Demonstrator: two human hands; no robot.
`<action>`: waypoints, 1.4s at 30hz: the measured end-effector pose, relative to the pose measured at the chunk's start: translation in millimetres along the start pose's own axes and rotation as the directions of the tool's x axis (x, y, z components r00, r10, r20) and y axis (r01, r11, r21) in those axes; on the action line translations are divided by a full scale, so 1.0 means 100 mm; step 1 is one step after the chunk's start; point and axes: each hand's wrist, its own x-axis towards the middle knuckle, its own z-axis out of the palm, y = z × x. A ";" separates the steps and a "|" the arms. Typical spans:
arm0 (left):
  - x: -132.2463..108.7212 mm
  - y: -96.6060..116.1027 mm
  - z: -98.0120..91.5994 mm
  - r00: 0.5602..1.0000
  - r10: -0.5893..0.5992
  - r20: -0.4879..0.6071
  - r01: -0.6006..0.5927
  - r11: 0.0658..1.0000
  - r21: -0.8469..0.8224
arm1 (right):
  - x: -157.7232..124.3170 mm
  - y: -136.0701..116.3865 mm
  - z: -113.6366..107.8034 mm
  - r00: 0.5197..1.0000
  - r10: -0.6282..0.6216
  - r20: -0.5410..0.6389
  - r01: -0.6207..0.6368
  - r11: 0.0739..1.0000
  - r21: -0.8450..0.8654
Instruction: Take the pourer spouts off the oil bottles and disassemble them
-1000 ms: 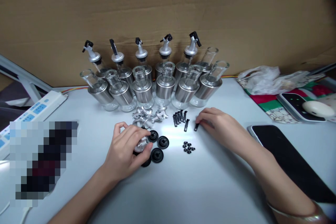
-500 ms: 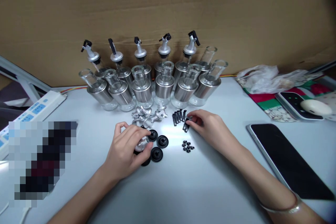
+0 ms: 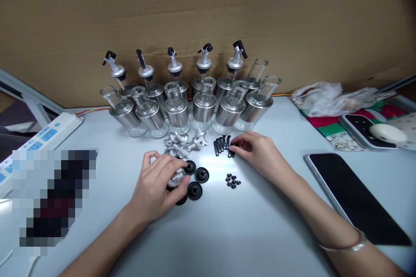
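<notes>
My left hand [image 3: 156, 190] is curled around a small silver pourer spout [image 3: 176, 178] resting on a black round cap, beside other black round caps [image 3: 201, 175]. My right hand [image 3: 258, 153] pinches a small black peg [image 3: 231, 152] at the right end of a row of black pegs [image 3: 221, 145]. A heap of silver spouts [image 3: 183, 142] lies just behind the caps. Tiny black rings [image 3: 233, 181] sit in a cluster below my right hand. Behind stand two rows of glass and steel bottles [image 3: 204, 106], the back ones fitted with pourers [image 3: 204, 58].
A cardboard wall [image 3: 208, 17] backs the white table [image 3: 227, 233]. A dark phone [image 3: 354, 197] lies at the right, with a plastic bag [image 3: 325, 95], patterned cloth and a mouse [image 3: 386, 132] beyond. A power strip [image 3: 42, 134] lies at the left.
My right hand slid left across the table with a black peg, up to the end of the peg row. My left hand stayed on the spout.
</notes>
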 end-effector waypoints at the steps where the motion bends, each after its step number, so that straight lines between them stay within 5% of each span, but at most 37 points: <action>1: 0.00 0.00 0.00 1.000 -0.003 0.002 0.003 1.000 0.002 | 0.00 0.00 0.01 1.000 -0.007 -0.006 0.007 1.000 0.001; 42: 0.01 0.03 -0.02 1.000 0.017 0.009 -0.017 1.000 0.002 | 0.09 -0.02 0.05 0.987 -0.139 0.081 0.134 0.989 0.070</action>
